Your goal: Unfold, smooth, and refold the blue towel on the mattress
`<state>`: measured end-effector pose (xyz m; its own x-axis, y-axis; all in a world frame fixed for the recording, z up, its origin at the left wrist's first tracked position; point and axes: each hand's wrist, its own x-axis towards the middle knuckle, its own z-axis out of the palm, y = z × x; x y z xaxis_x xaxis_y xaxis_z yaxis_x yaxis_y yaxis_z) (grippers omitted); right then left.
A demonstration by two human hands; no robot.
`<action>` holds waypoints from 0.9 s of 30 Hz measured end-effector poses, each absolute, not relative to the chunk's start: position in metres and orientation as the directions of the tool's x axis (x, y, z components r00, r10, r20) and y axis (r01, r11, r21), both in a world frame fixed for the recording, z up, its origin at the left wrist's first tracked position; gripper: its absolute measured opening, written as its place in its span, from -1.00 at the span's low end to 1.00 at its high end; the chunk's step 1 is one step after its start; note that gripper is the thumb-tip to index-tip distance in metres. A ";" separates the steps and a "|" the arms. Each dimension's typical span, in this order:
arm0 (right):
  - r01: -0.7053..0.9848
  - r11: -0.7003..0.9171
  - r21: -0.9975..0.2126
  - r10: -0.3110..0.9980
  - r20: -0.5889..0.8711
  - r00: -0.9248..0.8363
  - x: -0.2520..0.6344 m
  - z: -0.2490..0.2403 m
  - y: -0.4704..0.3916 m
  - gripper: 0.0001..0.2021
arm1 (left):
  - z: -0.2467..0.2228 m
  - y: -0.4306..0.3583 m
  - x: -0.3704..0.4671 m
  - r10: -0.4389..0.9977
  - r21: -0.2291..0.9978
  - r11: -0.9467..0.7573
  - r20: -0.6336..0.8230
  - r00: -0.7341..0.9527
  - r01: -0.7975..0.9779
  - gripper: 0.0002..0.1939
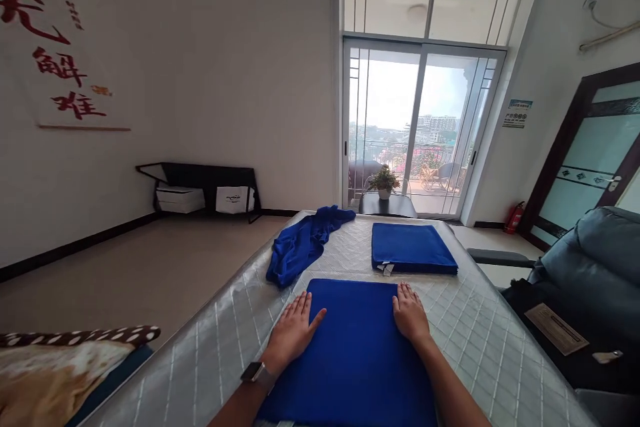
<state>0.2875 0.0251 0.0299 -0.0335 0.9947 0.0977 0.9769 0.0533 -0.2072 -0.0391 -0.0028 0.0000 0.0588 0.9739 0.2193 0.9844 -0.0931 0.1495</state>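
A flat, smooth blue cloth lies on the white quilted surface in front of me, a small white tag at its near edge. My left hand rests flat along the cloth's left edge, thumb spread over the blue fabric. At the right edge, near the far corner, my right hand lies with its fingers stretched out. Beyond it sits a neat folded blue stack with white tags at its near left corner. A crumpled blue cloth lies to the far left.
A potted plant stands on a dark chair past the far end, before glass sliding doors. To the right is a dark armchair with a cardboard piece on it. A patterned blanket is at lower left.
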 end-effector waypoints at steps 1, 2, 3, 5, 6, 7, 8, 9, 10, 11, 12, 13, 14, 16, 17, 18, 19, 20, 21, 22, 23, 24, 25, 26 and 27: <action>0.975 0.052 -0.216 0.995 0.097 -0.032 0.288 0.031 0.024 -0.39 | 0.003 -0.004 -0.041 0.978 0.131 -0.068 0.203 0.040 0.989 -0.11; 0.973 0.052 -0.225 0.995 0.097 -0.031 0.288 0.031 0.024 -0.39 | 0.007 -0.006 -0.041 0.981 0.117 -0.044 0.192 0.021 0.992 -0.11; 0.971 0.053 -0.235 0.995 0.098 -0.031 0.288 0.031 0.023 -0.40 | 0.012 -0.009 -0.039 0.981 0.111 -0.029 0.192 0.007 0.993 -0.11; 0.965 0.056 -0.257 0.994 0.102 -0.031 0.289 0.030 0.022 -0.39 | 0.025 -0.017 -0.030 0.974 0.138 -0.056 0.227 0.024 0.989 -0.18; 0.961 0.057 -0.270 0.994 0.105 -0.030 0.290 0.030 0.022 -0.39 | 0.032 -0.021 -0.022 0.966 0.167 -0.104 0.251 0.060 0.980 -0.23; 0.957 0.058 -0.283 0.994 0.109 -0.028 0.290 0.029 0.022 -0.39 | 0.039 -0.026 -0.011 0.957 0.196 -0.167 0.269 0.111 0.966 -0.29; 0.954 0.060 -0.294 0.993 0.113 -0.027 0.290 0.028 0.022 -0.39 | 0.045 -0.031 0.002 0.945 0.220 -0.236 0.279 0.170 0.947 -0.34; 0.951 0.061 -0.304 0.993 0.118 -0.026 0.290 0.027 0.022 -0.39 | 0.051 -0.035 0.016 0.930 0.234 -0.307 0.280 0.238 0.923 -0.40; 0.948 0.063 -0.313 0.992 0.124 -0.025 0.290 0.027 0.022 -0.39 | 0.056 -0.039 0.032 0.910 0.235 -0.374 0.278 0.307 0.897 -0.45; 0.945 0.066 -0.320 0.991 0.129 -0.025 0.290 0.026 0.022 -0.39 | 0.060 -0.041 0.048 0.884 0.223 -0.439 0.280 0.374 0.870 -0.50; 0.942 0.068 -0.328 0.990 0.135 -0.024 0.290 0.026 0.022 -0.40 | 0.064 -0.042 0.064 0.854 0.205 -0.499 0.284 0.436 0.842 -0.56; 0.939 0.070 -0.337 0.990 0.141 -0.023 0.291 0.026 0.022 -0.40 | 0.067 -0.041 0.080 0.822 0.183 -0.550 0.289 0.490 0.815 -0.61; 0.936 0.073 -0.344 0.989 0.147 -0.023 0.291 0.025 0.022 -0.40 | 0.069 -0.039 0.096 0.795 0.165 -0.588 0.298 0.528 0.792 -0.64; 0.932 0.086 -0.351 0.987 0.159 -0.031 0.292 0.023 0.021 -0.41 | 0.072 -0.028 0.126 0.766 0.155 -0.623 0.321 0.557 0.766 -0.69; 0.932 0.098 -0.350 0.985 0.165 -0.042 0.293 0.022 0.021 -0.41 | 0.072 -0.021 0.140 0.764 0.169 -0.624 0.335 0.551 0.763 -0.70; 0.931 0.109 -0.348 0.984 0.169 -0.053 0.294 0.021 0.021 -0.42 | 0.071 -0.013 0.153 0.768 0.192 -0.620 0.349 0.538 0.761 -0.70; 0.930 0.119 -0.347 0.983 0.171 -0.062 0.295 0.019 0.021 -0.42 | 0.069 -0.005 0.164 0.772 0.216 -0.615 0.362 0.523 0.758 -0.70; 0.929 0.124 -0.348 0.983 0.171 -0.067 0.296 0.017 0.021 -0.42 | 0.066 0.003 0.174 0.775 0.240 -0.611 0.374 0.509 0.755 -0.68; 0.928 0.124 -0.350 0.983 0.171 -0.067 0.297 0.016 0.022 -0.42 | 0.061 0.010 0.181 0.778 0.259 -0.608 0.385 0.497 0.751 -0.65; 0.928 0.121 -0.353 0.983 0.172 -0.063 0.297 0.015 0.022 -0.42 | 0.055 0.017 0.186 0.781 0.275 -0.604 0.393 0.486 0.748 -0.61; 0.928 0.115 -0.354 0.984 0.172 -0.057 0.297 0.014 0.022 -0.42 | 0.049 0.023 0.189 0.786 0.290 -0.598 0.397 0.474 0.748 -0.57; 0.929 0.111 -0.353 0.984 0.171 -0.052 0.297 0.013 0.022 -0.41 | 0.042 0.028 0.190 0.791 0.301 -0.591 0.397 0.466 0.749 -0.53; 0.930 0.109 -0.350 0.984 0.170 -0.051 0.297 0.013 0.023 -0.41 | 0.036 0.032 0.190 0.795 0.307 -0.586 0.394 0.461 0.750 -0.49; 0.931 0.109 -0.347 0.984 0.168 -0.052 0.297 0.013 0.023 -0.41 | 0.030 0.035 0.188 0.796 0.306 -0.587 0.388 0.465 0.750 -0.46; 0.933 0.110 -0.344 0.985 0.164 -0.055 0.296 0.013 0.023 -0.41 | 0.025 0.037 0.185 0.793 0.296 -0.593 0.380 0.477 0.749 -0.44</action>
